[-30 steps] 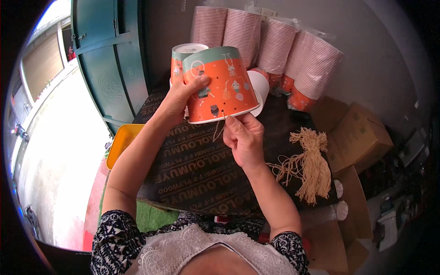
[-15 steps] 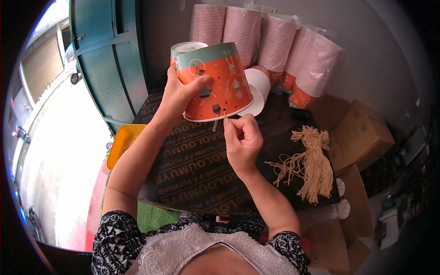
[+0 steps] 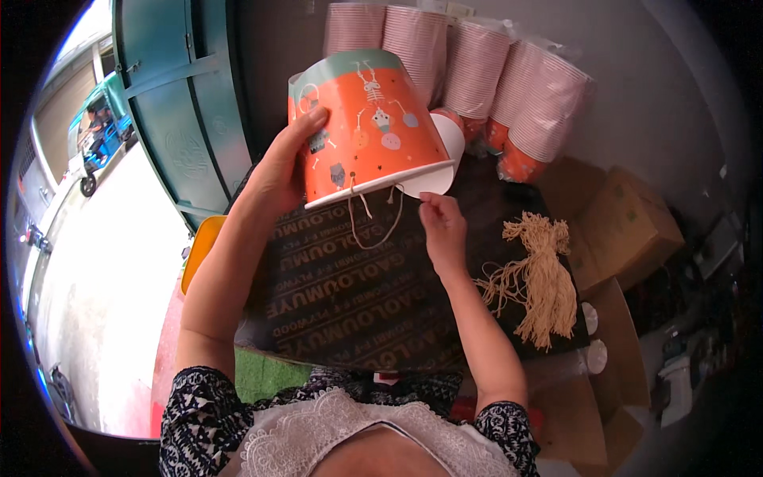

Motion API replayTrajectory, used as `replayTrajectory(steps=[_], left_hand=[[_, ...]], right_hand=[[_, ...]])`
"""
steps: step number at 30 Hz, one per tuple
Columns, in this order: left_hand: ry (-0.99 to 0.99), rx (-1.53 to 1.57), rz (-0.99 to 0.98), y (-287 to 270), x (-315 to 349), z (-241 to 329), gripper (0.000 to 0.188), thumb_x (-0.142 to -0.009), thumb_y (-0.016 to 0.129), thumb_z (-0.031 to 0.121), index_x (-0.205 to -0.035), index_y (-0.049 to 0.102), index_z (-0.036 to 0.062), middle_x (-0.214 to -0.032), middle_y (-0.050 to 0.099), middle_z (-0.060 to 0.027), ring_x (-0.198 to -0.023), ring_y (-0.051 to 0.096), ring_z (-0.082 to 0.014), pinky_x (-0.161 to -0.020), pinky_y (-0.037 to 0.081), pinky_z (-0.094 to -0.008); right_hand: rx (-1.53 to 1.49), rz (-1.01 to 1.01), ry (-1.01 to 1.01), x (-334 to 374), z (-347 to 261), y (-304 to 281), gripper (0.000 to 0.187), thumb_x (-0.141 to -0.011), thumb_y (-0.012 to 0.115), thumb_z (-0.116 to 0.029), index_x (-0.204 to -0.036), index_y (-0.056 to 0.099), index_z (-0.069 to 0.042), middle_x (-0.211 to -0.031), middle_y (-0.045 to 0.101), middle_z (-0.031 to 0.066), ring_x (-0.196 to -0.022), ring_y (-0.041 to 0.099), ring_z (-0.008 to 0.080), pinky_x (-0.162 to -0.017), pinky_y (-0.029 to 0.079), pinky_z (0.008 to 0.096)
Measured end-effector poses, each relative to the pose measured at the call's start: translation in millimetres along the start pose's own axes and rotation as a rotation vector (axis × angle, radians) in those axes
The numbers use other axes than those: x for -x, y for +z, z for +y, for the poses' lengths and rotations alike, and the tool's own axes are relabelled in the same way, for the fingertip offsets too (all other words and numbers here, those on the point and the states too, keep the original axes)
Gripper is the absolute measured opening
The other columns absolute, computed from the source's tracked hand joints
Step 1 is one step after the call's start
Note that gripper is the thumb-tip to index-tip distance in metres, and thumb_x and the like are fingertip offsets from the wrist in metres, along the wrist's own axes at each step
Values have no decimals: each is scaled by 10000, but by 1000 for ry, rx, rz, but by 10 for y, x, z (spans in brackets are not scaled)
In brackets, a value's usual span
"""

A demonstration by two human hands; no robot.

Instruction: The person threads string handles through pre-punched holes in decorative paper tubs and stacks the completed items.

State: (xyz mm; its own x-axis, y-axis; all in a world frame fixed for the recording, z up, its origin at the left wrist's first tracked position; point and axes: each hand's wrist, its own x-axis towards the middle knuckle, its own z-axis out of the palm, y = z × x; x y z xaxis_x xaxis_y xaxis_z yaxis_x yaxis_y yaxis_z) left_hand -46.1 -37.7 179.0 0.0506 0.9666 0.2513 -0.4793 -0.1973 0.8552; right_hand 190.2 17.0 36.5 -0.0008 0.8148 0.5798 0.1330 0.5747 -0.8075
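Lace collar point(image 3: 342, 433) in white and black-and-white patterned sleeves point(image 3: 199, 409) frame the lower edge, with both bare forearms reaching up from them over a dark panel-topped table point(image 3: 373, 310). Green artificial turf point(image 3: 266, 378) shows below the table's near edge.

On the table to the right lies a loose bundle of beige cotton cords point(image 3: 544, 286), its thin strands trailing toward the right forearm. Right hand point(image 3: 443, 234) has its fingers bent in and gathered close to the thumb, just below the bucket's rim; whether they pinch anything cannot be told. Left hand point(image 3: 282, 163) is curved partly closed around the side of an orange paper bucket point(image 3: 381, 135), thumb pressed on the outer wall. The bucket is held above the table upside down and slightly tilted, its green band uppermost, its white rim below, a printed skeleton facing the wearer. A cord point(image 3: 362, 246) comes out of a hole near the rim and hangs in a loop beneath.

At the left sits a yellow tray point(image 3: 200, 254); behind the bucket's right side, a white container point(image 3: 455, 147). Cardboard box point(image 3: 624, 230) stands right of the table.

Farther back, plastic-wrapped stacks of paper buckets point(image 3: 477, 71) lean by a grey wall point(image 3: 636, 103). Beyond a green metal door point(image 3: 179, 119), a blue vehicle point(image 3: 119, 131) carries a person outdoors.
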Motion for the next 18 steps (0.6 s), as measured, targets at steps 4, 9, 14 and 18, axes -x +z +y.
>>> replayTrajectory(steps=[4, 9, 14, 18], left_hand=[[-75, 143, -78, 91, 59, 34, 565, -826, 688, 322, -1233, 452, 8, -1099, 625, -148, -978, 639, -237, -886, 521, -410], [-106, 129, -108, 4, 13, -101, 583, -865, 625, 386, -1265, 429, 10, -1110, 616, -169, -963, 650, -237, -855, 542, -415], [-128, 102, -151, 30, 63, -67, 570, -823, 693, 307, -1242, 442, 13, -1113, 614, -121, -992, 630, -206, -876, 529, -384], [71, -206, -149, -140, 63, 52, 731, -816, 673, 392, -1347, 335, 20, -1234, 530, -148, -1084, 579, -216, -922, 499, -404]], right_hand=[[-228, -211, -60, 15, -90, 141, 215, -884, 634, -152, -1066, 589, -48, -948, 561, 13, -774, 519, 102, -709, 446, 259], [-299, -163, 77, 17, -204, 256, 177, -905, 609, -145, -1020, 615, -11, -859, 615, 26, -767, 576, 112, -711, 470, 271], [46, -161, -87, 66, -101, 176, 117, -909, 574, -102, -940, 645, -14, -821, 622, 85, -721, 617, 175, -650, 491, 302], [291, -206, -172, 95, -25, 115, 134, -917, 563, -120, -968, 638, -21, -842, 596, 79, -729, 599, 193, -660, 487, 314]])
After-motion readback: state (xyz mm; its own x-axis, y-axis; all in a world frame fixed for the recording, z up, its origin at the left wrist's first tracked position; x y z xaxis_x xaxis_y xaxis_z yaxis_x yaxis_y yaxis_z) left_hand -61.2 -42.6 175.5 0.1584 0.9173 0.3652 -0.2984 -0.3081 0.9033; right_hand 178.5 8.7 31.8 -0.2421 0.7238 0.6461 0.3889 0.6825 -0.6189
